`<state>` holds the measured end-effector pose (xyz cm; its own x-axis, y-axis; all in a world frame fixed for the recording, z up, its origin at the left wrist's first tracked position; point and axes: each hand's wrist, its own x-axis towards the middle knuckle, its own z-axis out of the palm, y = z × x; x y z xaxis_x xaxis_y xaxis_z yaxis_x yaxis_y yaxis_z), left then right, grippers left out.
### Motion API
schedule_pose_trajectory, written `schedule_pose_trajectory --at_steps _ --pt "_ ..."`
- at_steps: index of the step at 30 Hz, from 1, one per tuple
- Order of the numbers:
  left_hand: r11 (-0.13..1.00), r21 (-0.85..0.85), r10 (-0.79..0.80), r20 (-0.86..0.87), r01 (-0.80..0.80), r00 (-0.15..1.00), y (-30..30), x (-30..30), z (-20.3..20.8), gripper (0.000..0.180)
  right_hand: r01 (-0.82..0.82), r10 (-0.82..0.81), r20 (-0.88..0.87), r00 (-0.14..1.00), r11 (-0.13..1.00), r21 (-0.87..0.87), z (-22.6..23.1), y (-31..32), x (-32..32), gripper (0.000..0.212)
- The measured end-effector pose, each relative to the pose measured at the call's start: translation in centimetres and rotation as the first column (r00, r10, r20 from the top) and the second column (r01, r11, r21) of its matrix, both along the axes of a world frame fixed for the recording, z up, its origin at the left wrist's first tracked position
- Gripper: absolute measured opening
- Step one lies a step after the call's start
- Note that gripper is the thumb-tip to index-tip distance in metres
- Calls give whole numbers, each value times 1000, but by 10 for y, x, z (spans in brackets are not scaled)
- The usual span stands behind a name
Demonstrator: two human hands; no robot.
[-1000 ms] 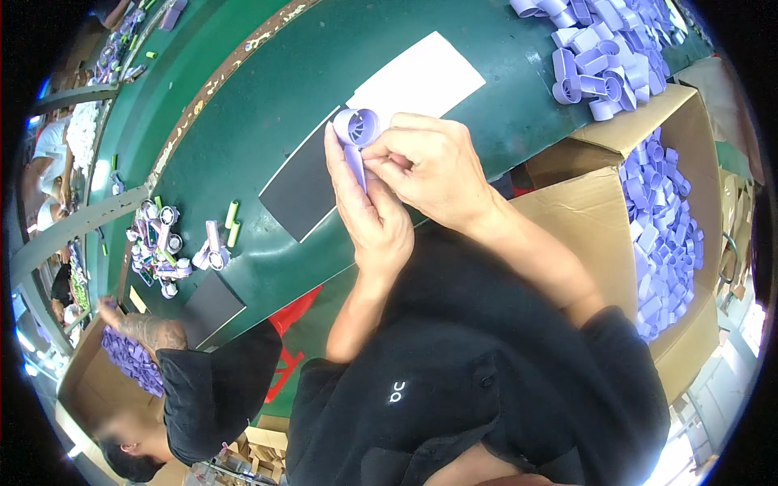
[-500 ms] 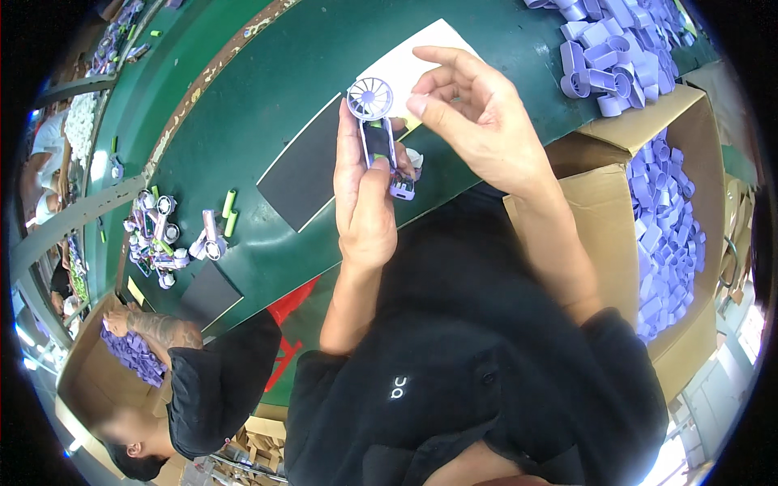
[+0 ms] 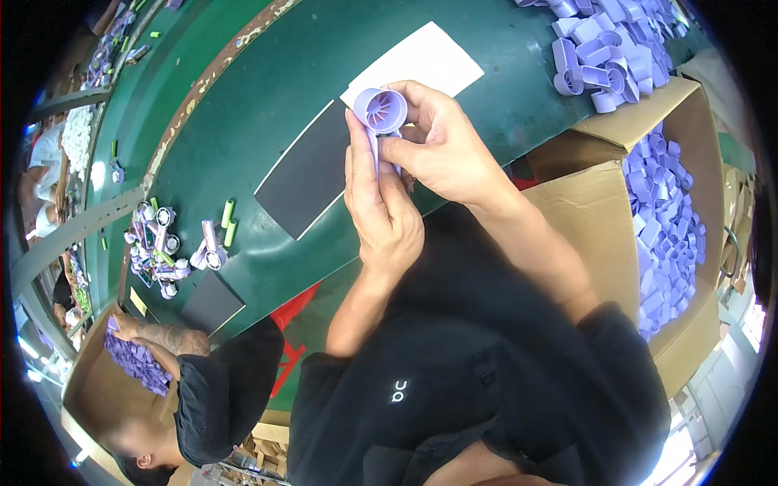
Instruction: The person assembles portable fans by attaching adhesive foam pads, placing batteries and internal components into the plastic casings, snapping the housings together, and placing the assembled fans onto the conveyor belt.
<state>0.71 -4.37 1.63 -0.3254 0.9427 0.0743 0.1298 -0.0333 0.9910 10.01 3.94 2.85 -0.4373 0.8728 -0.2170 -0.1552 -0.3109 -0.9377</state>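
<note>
A light purple fan housing (image 3: 381, 109) is between my two hands above the green table. Its round, cup-like head has spokes inside and tilts up toward me. My left hand (image 3: 385, 219) is closed around the narrow handle part from the left and below, fingers along its side. My right hand (image 3: 450, 150) pinches the head and upper handle from the right, thumb in front. Most of the handle is hidden by my fingers, so its inside cannot be seen. Under and beyond the hands lie a dark sheet (image 3: 304, 178) and a white sheet (image 3: 438, 65).
Purple housings (image 3: 608, 57) are heaped at the far right. A cardboard box (image 3: 575, 202) of purple parts stands to my right. Part-assembled fans (image 3: 158, 243) and green cylinders (image 3: 229, 223) lie left. At lower left, a co-worker's arm (image 3: 174, 340) reaches into another box.
My right hand, apart and spread before, has come in and taken hold of the housing. The housing has been turned: its grille and inner parts showed earlier, its hollow round head now.
</note>
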Motion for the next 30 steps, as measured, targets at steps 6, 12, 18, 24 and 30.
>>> schedule_pose_trajectory --at_steps 6,12,18,24,30 --pt "999 -53 3 4 -3 1000 1 1 -6 54 -22 20 -36 999 999 -46 -3 5 3 37" --pt "996 -70 2 644 57 765 7 -14 1 72 -320 321 9 947 940 113 -4 10 16 56" --pt "986 83 -152 806 144 572 5 -29 9 85 -239 178 246 953 938 249 -20 10 65 56" --pt "985 95 -160 800 141 578 4 -27 21 86 -527 461 334 822 838 141 -23 -1 70 62" --pt "988 82 -147 720 127 679 5 -31 23 87 -444 441 99 892 896 2 -37 1 71 33"
